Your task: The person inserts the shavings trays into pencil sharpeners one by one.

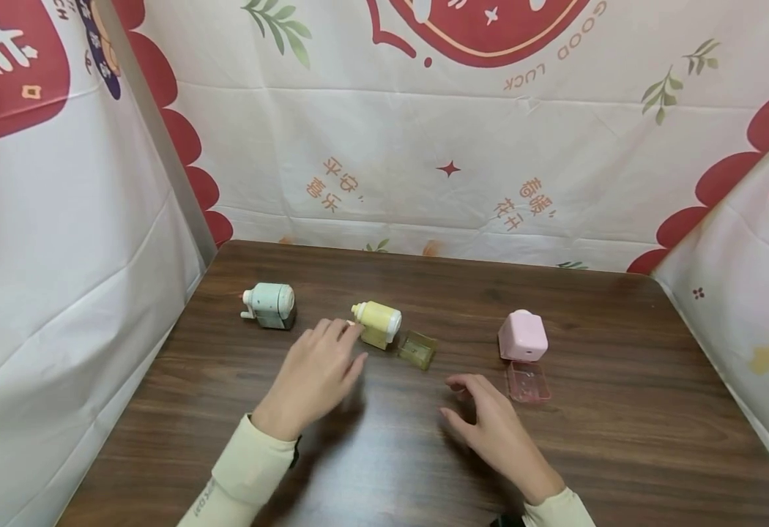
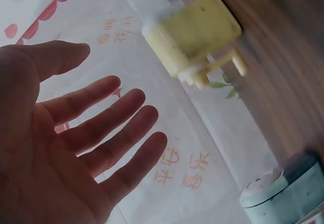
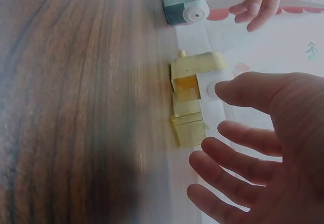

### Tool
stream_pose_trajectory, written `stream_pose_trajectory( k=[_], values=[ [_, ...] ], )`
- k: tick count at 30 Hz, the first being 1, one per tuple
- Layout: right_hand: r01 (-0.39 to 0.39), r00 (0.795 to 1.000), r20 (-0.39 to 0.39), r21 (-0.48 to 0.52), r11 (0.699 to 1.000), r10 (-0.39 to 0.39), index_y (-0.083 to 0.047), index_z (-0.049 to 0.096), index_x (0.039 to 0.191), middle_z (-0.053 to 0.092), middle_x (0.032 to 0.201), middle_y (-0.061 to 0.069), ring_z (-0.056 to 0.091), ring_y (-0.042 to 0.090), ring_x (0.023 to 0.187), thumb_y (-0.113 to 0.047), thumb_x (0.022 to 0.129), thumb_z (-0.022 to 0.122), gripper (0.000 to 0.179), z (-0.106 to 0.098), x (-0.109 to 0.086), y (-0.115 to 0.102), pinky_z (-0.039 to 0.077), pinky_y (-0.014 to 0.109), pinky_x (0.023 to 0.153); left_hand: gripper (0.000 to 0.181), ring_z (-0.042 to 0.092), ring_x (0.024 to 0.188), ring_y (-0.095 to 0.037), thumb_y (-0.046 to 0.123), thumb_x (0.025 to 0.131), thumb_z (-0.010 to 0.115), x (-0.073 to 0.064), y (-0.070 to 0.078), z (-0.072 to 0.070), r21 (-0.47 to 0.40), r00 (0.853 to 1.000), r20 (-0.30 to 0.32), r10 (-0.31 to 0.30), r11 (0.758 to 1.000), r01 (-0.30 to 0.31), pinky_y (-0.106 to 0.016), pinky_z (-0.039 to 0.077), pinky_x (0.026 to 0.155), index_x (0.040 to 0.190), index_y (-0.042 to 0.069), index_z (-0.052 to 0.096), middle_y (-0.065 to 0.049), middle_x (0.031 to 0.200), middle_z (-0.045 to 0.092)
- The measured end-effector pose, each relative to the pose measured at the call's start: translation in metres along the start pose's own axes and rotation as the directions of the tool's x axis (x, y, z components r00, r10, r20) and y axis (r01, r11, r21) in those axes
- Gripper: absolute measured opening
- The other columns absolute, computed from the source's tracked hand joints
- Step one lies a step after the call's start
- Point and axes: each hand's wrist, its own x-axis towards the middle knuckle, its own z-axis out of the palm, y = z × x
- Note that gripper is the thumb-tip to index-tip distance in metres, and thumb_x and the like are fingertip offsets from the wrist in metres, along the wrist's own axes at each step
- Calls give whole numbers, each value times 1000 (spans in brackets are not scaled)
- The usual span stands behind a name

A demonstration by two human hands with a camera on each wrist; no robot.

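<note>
A yellow crank pencil sharpener [image 1: 378, 318] with a white end stands near the middle of the table. Beside it, to the right, lies a see-through yellow shavings drawer [image 1: 417, 350], pulled out of the body. My left hand [image 1: 315, 377] hovers just in front of the yellow sharpener, fingers relaxed and holding nothing; the left wrist view shows the sharpener's crank [image 2: 233, 62] apart from the fingertips. Between the yellow drawer and the pink sharpener, nearer to me, is my right hand [image 1: 490, 428], its fingers loosely spread and its palm bare in the right wrist view.
At the left stands a mint-green crank sharpener [image 1: 271, 304] with a dark drawer in its base. A pink sharpener [image 1: 523, 337] sits at the right, a clear pink drawer [image 1: 528, 382] in front of it. Printed white cloth [image 1: 384, 154] hangs behind the wooden table [image 1: 622, 351].
</note>
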Motion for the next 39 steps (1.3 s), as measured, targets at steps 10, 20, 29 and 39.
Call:
stream_pose_trajectory(
  k=[10, 20, 29, 39],
  values=[
    [-21, 1000, -17, 0, 1000, 21, -8, 74, 120, 74, 110, 2, 71, 19, 98, -9, 85, 91, 39, -4, -4, 1, 59, 38, 85, 39, 71, 118, -32, 29, 100, 78, -8, 17, 8, -54, 998, 61, -35, 998, 38, -47, 62, 93, 130, 5, 71, -14, 125, 74],
    [-35, 999, -10, 7, 999, 35, -9, 73, 120, 74, 110, 2, 70, 19, 97, -8, 85, 91, 39, -7, -5, 1, 59, 37, 83, 75, 58, 142, -40, 22, 91, 89, 51, -1, 25, -108, 973, 228, 31, 994, -6, -54, 51, 115, 153, 2, 53, -23, 154, 58],
    [-30, 1000, -3, 8, 1000, 30, -8, 73, 120, 74, 109, 3, 70, 19, 97, -8, 85, 90, 39, -5, -5, 3, 59, 37, 85, 67, 64, 133, -36, 8, 86, 92, 89, -26, 55, -199, 863, 491, 122, 980, -25, -50, 52, 114, 144, 1, 59, -18, 143, 65],
    [-49, 999, 19, 18, 999, 49, -6, 73, 121, 74, 110, 5, 70, 20, 98, -8, 86, 90, 38, -8, -6, 7, 60, 38, 86, 42, 71, 108, -32, 4, 85, 90, 84, -26, 54, -206, 871, 466, 157, 976, -65, -46, 60, 95, 120, 1, 67, -16, 115, 73]
  ],
)
